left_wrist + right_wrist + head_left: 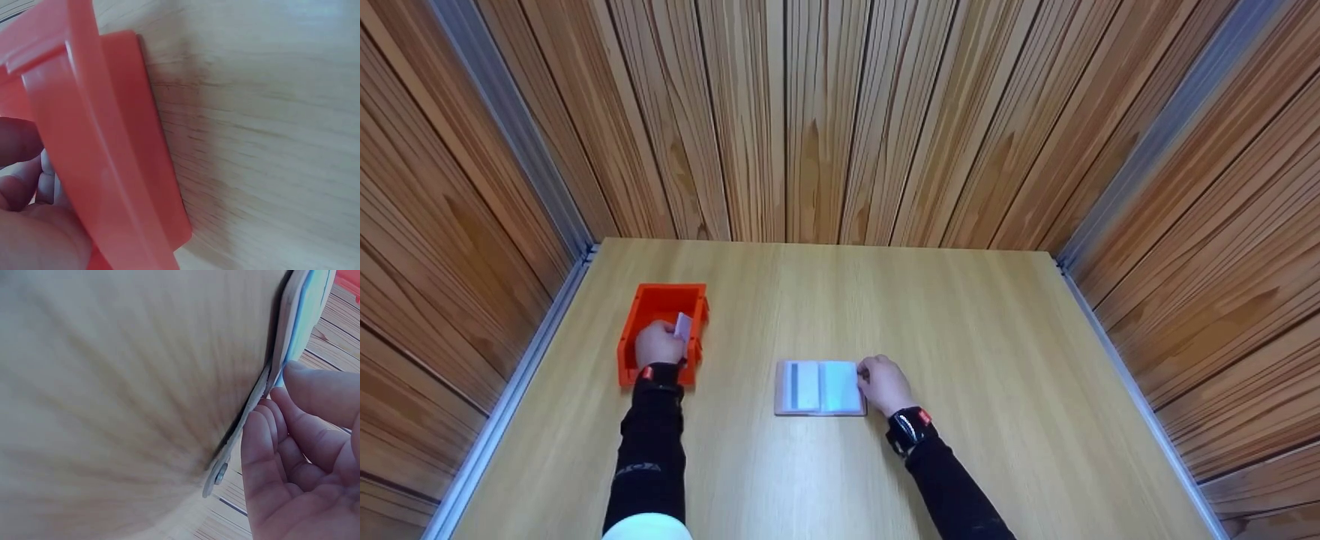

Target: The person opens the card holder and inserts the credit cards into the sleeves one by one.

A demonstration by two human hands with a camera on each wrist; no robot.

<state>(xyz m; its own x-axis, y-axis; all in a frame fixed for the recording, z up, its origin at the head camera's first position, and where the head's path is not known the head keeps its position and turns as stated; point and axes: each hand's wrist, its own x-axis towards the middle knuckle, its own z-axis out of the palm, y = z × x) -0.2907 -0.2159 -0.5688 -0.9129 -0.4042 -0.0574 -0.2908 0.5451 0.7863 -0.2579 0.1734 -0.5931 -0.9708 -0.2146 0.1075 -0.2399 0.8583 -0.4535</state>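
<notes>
Head view: pale wood-grain worktop (997, 322) boxed by plank walls (825, 120) with metal corner rails (510, 97); left grip (658, 345), inside the orange bin (671, 288) at left, pinches a pale card (682, 326), right grip (885, 384) pinching the right edge of an open card holder (840, 386) near the middle. Right wrist alone shows a tab (239, 424) with metal snap stud (221, 473); left wrist, the bin's outer wall close up.

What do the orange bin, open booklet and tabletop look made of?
Orange bin: probably molded plastic, with smooth, slightly shiny walls.
Open booklet: pages look like glossy plastic, showing bluish glare; the thin, dull strap may be leather or imitation, with a metallic snap.
Tabletop: satin wood or printed laminate, given the fine grain.
</notes>
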